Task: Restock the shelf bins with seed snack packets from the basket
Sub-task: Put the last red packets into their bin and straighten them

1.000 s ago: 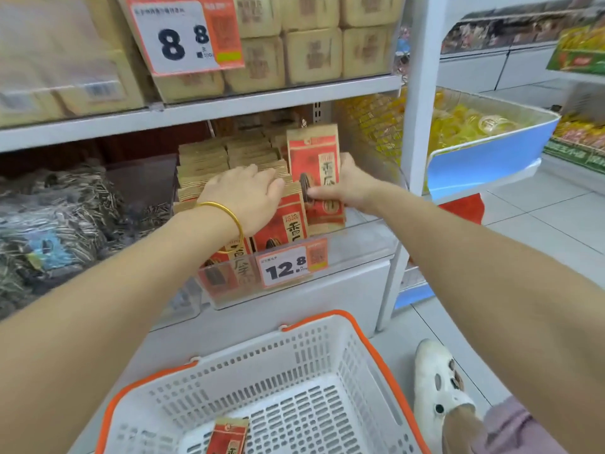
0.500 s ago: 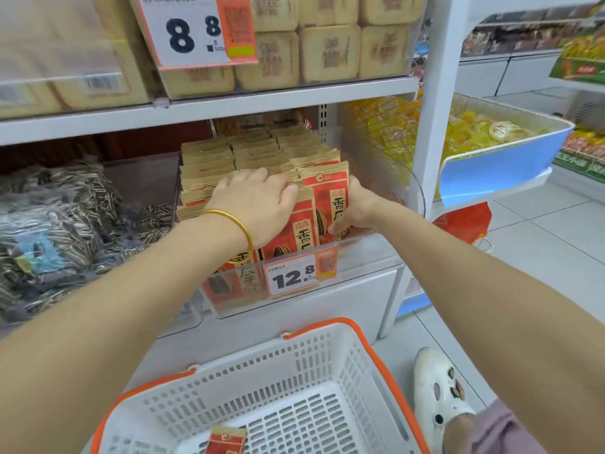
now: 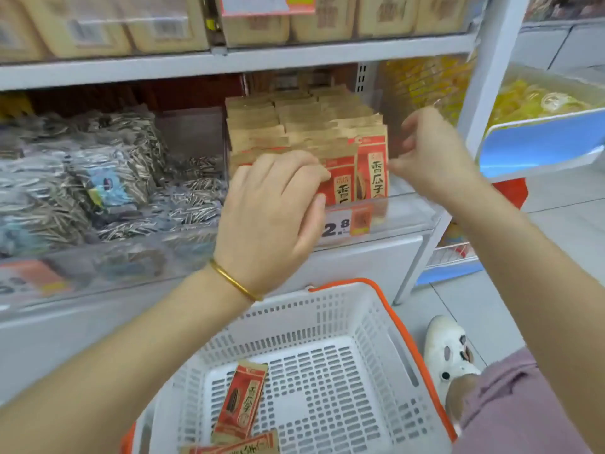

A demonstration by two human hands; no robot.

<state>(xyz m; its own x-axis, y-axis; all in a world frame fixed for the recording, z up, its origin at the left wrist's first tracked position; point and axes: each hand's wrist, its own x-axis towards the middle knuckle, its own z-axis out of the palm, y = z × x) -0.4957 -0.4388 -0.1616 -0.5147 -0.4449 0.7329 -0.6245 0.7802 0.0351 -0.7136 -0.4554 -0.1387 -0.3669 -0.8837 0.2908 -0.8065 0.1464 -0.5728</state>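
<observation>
Right hand [image 3: 432, 158] now off the upright red-and-tan seed packets [image 3: 371, 168]

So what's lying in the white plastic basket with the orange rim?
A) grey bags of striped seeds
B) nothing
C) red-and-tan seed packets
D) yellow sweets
C: red-and-tan seed packets lie flat on the slotted floor of the white plastic basket with the orange rim.

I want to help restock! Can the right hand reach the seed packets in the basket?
Probably yes. The right hand holds nothing, the basket is open on top, and nothing covers the seed packets.
</observation>
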